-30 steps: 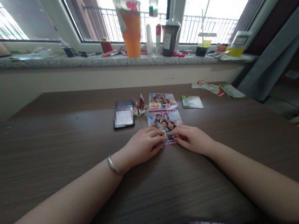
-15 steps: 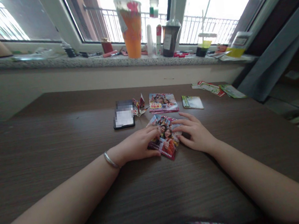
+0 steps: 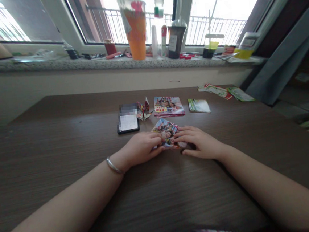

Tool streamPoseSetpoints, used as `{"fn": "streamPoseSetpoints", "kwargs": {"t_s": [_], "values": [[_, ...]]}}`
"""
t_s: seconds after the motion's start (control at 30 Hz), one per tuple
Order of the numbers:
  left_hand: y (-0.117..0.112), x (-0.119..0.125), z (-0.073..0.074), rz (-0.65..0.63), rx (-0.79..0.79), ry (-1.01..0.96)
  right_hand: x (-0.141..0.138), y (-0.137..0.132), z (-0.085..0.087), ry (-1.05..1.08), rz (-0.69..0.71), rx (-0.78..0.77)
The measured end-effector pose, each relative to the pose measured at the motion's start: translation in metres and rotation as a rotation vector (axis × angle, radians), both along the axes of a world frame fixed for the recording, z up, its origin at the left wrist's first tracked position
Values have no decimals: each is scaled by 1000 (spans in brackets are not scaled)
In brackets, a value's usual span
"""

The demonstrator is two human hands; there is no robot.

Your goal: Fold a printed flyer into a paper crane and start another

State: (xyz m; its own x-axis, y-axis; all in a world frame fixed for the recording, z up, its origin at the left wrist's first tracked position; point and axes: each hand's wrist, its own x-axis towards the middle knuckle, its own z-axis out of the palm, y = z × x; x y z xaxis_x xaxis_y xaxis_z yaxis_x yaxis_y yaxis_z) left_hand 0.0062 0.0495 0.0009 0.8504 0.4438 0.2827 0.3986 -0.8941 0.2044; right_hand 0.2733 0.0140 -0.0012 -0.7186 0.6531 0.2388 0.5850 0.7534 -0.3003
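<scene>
A small colourful printed paper (image 3: 166, 130) with photos of people lies on the brown wooden table (image 3: 64, 146), partly folded over. My left hand (image 3: 142, 149), with a silver bracelet on the wrist, pinches its near left part. Fingers of my right hand (image 3: 198, 142) press on its right side. Both hands meet over the paper's near edge, hiding it.
Behind the paper lie a black phone (image 3: 127, 121), a folded paper crane (image 3: 144, 109), another printed leaflet (image 3: 168, 106) and a green card (image 3: 198, 105). More leaflets (image 3: 217, 90) lie at the far right. The windowsill holds an orange cup (image 3: 135, 28), a dark drink (image 3: 175, 37) and bottles.
The paper was turned at an angle and then folded, so less of it shows now. Both hands came together over its near edge.
</scene>
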Motion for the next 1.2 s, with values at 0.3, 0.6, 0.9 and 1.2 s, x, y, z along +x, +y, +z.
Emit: {"fn": "streamPoseSetpoints", "kwargs": {"t_s": [0.3, 0.6, 0.9, 1.2], "values": [[2, 2, -9, 219, -221, -182, -3, 3, -8, 94, -79, 52], [-8, 8, -12, 128, -194, -311, -3, -3, -4, 104, -226, -36], [-6, 9, -10, 134, -157, -344, -6, -6, -9, 288, -360, -227], [-5, 12, -13, 85, -104, -279, -13, 0, -13, 267, -500, -205]]}}
